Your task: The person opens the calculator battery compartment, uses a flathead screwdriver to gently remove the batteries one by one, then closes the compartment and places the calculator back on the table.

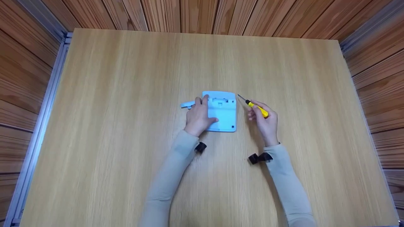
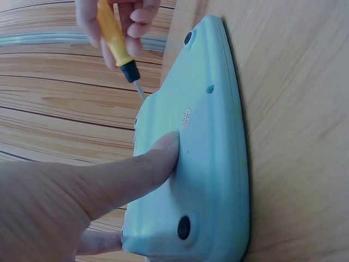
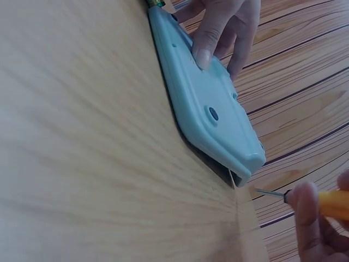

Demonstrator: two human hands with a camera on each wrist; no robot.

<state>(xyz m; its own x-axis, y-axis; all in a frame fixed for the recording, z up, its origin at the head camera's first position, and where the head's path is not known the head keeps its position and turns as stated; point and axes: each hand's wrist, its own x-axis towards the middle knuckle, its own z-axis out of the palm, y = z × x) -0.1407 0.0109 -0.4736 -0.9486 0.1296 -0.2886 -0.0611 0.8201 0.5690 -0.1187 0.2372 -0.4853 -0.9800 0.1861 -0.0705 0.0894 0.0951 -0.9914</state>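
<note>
A light blue plastic device lies with its underside up, showing dark round feet and a recess near its far edge. Over its left side rests my left hand; the extended thumb presses on the underside, and the index finger reaches the far left corner. My right hand grips a yellow-handled screwdriver off the device's right side. Its thin metal tip points toward the far right corner, apart from it in the right wrist view. A small light blue piece lies beyond my left fingers, partly hidden by them.
The wooden table carries everything. Wood-plank walls and metal rails border it. Black wrist cameras are strapped near both sleeves.
</note>
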